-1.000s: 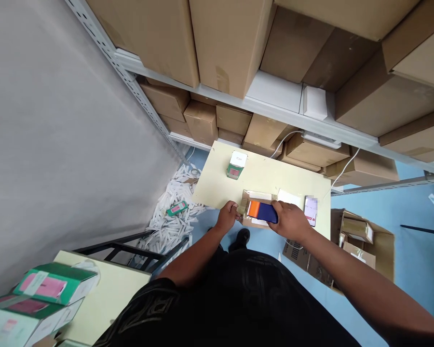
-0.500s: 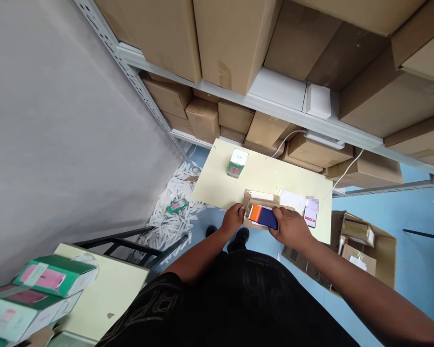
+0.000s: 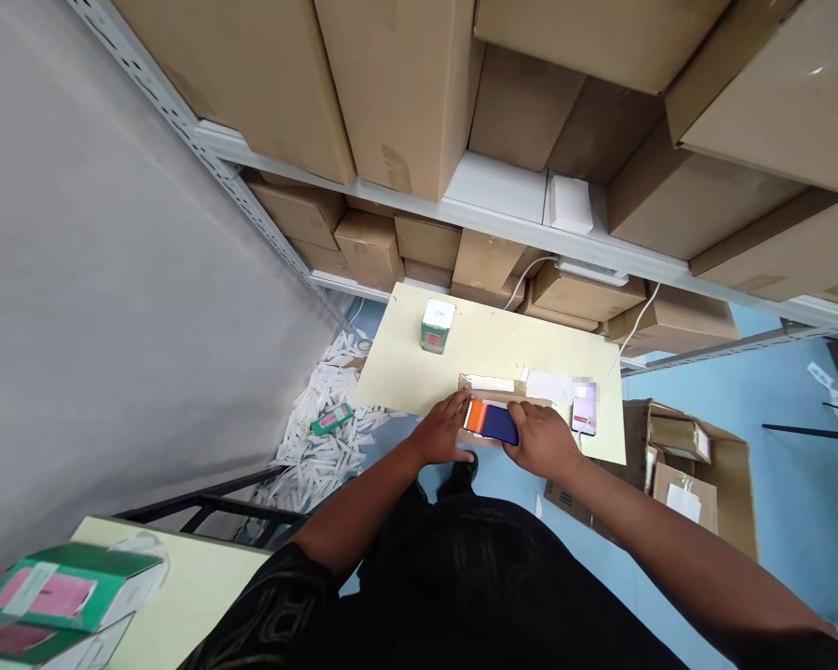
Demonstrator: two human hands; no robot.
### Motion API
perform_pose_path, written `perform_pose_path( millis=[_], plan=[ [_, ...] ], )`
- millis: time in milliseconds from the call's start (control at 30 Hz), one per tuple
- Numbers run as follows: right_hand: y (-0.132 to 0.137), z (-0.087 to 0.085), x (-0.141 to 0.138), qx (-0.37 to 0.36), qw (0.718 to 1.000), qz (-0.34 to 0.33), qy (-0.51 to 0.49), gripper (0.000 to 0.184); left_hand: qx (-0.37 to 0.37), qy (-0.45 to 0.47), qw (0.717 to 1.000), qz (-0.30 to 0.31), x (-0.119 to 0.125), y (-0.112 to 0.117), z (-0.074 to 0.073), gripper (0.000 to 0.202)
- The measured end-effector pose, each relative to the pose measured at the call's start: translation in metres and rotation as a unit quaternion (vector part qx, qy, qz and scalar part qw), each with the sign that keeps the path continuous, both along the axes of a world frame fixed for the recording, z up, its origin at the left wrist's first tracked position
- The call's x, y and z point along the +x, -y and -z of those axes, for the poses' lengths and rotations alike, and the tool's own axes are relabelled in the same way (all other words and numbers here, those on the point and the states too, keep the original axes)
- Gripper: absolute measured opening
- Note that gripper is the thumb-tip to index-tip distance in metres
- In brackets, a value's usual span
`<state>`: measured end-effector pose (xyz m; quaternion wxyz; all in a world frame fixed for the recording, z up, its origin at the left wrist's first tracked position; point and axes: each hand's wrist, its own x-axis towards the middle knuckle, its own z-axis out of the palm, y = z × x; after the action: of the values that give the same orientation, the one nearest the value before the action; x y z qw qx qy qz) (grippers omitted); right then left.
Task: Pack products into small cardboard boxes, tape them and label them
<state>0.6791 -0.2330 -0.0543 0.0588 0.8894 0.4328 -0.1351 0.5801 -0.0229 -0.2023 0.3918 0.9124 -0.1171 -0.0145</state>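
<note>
A small cardboard box (image 3: 487, 395) lies at the table's front edge, with a white label strip on its far part. Over it is an orange and dark blue tape dispenser (image 3: 501, 424), its toothed edge facing left. My right hand (image 3: 543, 439) is closed around the dispenser's dark blue right end. At the box's left end is my left hand (image 3: 441, 430), fingers stretched along the side and thumb spread apart, touching the box. Just beyond my right hand are a white paper (image 3: 548, 385) and a phone (image 3: 585, 408) with a lit screen.
A green and white box (image 3: 437, 326) stands on the pale table (image 3: 391, 372). Shelves of cartons (image 3: 384, 242) rise behind. White scraps (image 3: 314, 447) cover the floor at left. An open carton (image 3: 733, 484) holds smaller boxes at right. Green boxes (image 3: 62, 586) sit on another table, lower left.
My left hand has gone from closed fingers at the box's left end to spread fingers against it. My right hand still holds the dispenser. The view has shifted slightly.
</note>
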Motion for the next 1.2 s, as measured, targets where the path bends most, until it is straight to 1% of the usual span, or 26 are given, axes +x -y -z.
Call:
perform_pose_path(
  millis=[100,167,267,367,500,567,633,700,767,967,1100,1133,1167,1200],
  plan=[
    [-0.002,0.000,0.000,-0.002,1.000,0.002,-0.004,0.040,0.020,0.030,0.999,-0.010,0.013,0.003,0.001,0.131],
    [-0.005,-0.001,0.000,-0.006,1.000,0.005,-0.008,0.042,0.019,0.051,0.999,-0.005,0.018,0.000,0.002,0.127],
    [-0.012,-0.004,-0.003,-0.004,1.000,0.007,-0.021,0.048,0.023,0.077,0.997,0.015,0.018,-0.015,0.001,0.123],
    [-0.026,-0.009,-0.005,-0.011,0.999,0.009,-0.030,0.049,0.047,0.082,0.995,0.022,0.018,-0.031,-0.002,0.116],
    [-0.044,-0.014,-0.002,-0.026,0.999,0.016,-0.029,0.049,0.072,0.085,0.994,0.021,0.024,-0.039,-0.004,0.112],
    [-0.045,-0.016,0.002,-0.035,0.999,0.021,-0.035,0.047,0.087,0.082,0.992,0.030,0.026,-0.040,-0.004,0.112],
    [-0.037,-0.018,0.006,-0.046,0.998,0.026,-0.043,0.045,0.109,0.075,0.990,0.041,0.027,-0.039,-0.004,0.112],
    [-0.022,-0.019,0.012,-0.049,0.998,0.026,-0.043,0.044,0.129,0.070,0.988,0.044,0.027,-0.039,-0.004,0.112],
    [-0.001,-0.020,0.019,-0.042,0.998,0.024,-0.044,0.044,0.140,0.067,0.987,0.044,0.027,-0.040,-0.004,0.112],
    [0.078,-0.025,0.051,-0.028,0.998,0.028,-0.054,0.045,0.153,0.064,0.985,0.050,0.028,-0.039,-0.010,0.111],
    [0.132,-0.024,0.075,-0.029,0.998,0.029,-0.046,0.046,0.153,0.059,0.985,0.055,0.029,-0.039,-0.013,0.110],
    [0.146,-0.023,0.081,-0.024,0.998,0.036,-0.049,0.046,0.150,0.056,0.986,0.053,0.030,-0.039,-0.014,0.110],
    [0.159,-0.021,0.085,-0.013,0.997,0.059,-0.051,0.046,0.144,0.054,0.987,0.051,0.030,-0.039,-0.014,0.110],
    [0.171,-0.018,0.090,0.005,0.994,0.095,-0.053,0.047,0.137,0.051,0.988,0.049,0.030,-0.039,-0.014,0.110]
  ],
)
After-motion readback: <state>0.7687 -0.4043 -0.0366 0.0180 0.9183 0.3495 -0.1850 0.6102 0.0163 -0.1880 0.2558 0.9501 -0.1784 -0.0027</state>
